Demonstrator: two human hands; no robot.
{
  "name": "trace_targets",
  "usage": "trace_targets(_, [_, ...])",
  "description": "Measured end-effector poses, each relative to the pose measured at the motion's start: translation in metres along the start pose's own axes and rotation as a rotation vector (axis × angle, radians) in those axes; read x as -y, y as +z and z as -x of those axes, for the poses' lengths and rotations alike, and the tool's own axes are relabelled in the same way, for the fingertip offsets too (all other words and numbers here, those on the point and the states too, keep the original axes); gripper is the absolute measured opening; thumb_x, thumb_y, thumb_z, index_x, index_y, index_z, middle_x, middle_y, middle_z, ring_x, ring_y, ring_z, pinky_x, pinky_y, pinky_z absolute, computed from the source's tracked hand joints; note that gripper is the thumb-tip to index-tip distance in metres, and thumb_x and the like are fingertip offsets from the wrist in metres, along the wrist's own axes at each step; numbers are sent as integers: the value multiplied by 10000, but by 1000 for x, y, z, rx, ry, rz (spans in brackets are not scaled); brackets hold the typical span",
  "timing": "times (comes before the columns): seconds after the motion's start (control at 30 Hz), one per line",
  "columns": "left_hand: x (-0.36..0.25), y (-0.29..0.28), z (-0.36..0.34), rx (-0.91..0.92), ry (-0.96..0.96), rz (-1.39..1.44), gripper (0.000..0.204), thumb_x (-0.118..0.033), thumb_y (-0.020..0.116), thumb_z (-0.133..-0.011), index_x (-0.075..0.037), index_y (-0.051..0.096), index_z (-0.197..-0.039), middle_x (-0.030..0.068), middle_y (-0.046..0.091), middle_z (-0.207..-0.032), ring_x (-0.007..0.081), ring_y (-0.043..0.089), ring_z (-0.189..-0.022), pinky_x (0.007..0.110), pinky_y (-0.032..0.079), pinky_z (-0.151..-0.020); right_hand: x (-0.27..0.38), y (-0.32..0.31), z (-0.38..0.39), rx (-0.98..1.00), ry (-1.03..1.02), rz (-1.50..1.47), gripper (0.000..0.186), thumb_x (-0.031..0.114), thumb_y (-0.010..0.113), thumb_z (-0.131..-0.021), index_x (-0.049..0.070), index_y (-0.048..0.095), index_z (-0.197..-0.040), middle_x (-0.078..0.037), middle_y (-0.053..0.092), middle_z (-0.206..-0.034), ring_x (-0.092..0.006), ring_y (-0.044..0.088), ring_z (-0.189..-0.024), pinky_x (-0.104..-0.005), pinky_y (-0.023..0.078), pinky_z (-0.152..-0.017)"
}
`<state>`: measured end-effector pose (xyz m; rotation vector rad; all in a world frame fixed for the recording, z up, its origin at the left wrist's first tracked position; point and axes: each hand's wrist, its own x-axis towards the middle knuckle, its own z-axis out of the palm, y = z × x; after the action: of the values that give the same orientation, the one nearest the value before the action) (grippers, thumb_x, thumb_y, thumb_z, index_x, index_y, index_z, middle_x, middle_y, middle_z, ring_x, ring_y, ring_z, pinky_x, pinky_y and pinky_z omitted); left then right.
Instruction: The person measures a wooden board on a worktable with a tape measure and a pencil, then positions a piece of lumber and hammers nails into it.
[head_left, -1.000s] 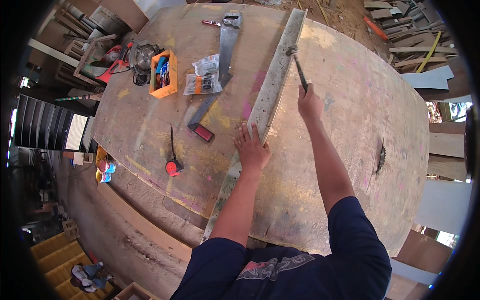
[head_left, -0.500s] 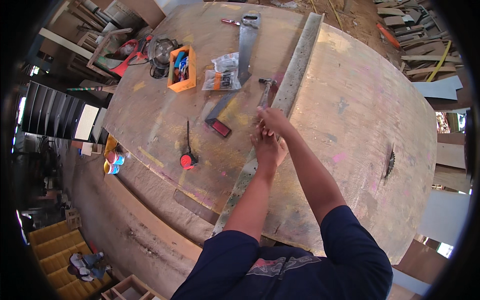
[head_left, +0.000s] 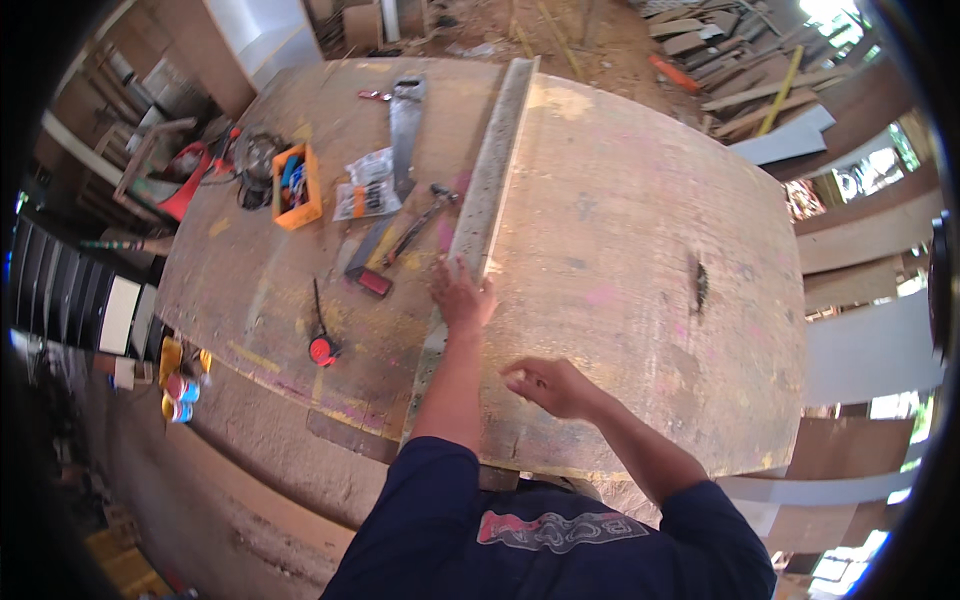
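My left hand (head_left: 464,296) lies with fingers spread on a long grey speckled strip (head_left: 496,150), which runs from front to back across the wooden tabletop (head_left: 620,330). Over the bare wood to the right, my right hand (head_left: 552,386) hovers apart from the strip. Its fingers are curled together, and whatever they may hold is too small to make out. Left of the strip rests a hammer (head_left: 412,234), free of both hands. Beside it is a grey, yellow-marked block with a red end (head_left: 372,282).
A red tape measure (head_left: 322,350), a handsaw (head_left: 406,125), plastic packets (head_left: 367,190) and an orange tool box (head_left: 297,190) lie left. A circular saw (head_left: 258,155) stands beyond the box. A toothed blade (head_left: 701,287) sits in the tabletop at right. Scrap wood (head_left: 770,100) is piled behind.
My right hand has let go of the hammer and drawn back toward me, to the right of the strip. The hammer now lies by the red-ended block. The whole view has shifted.
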<state>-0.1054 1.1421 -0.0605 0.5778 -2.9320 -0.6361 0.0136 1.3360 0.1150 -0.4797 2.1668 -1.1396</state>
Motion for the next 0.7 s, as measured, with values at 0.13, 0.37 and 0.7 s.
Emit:
trace_targets(0.13, [32, 29, -3, -218, -90, 467, 907, -546, 676, -924, 28, 396, -1569, 307, 358, -1627, 461, 298, -1537, 589, 214, -1259, -67, 5, 127, -190, 138, 59, 334, 347, 663, -1036, 135, 711, -1290, -150, 713, -810, -237, 704, -733, -374, 544, -690])
trace_targets(0.37, [255, -61, 37, -375, -432, -420, 830, -460, 671, -958, -146, 329, -1645, 290, 377, -1599, 504, 342, -1477, 639, 267, -1209, -112, 32, 269, -693, 455, -425, 294, 228, 685, -1035, 26, 714, -1246, 2, 639, -744, -81, 582, -688, -280, 486, -615])
trace_targets(0.7, [275, -102, 39, -147, -196, 272, 418, -280, 653, -963, -48, 619, -1310, 166, 648, -1166, 349, 657, -1029, 502, 547, -936, -86, 44, 227, -622, 246, -267, 353, 275, 699, -1004, 55, 700, -1279, -63, 687, -781, -166, 639, -693, -336, 507, -653])
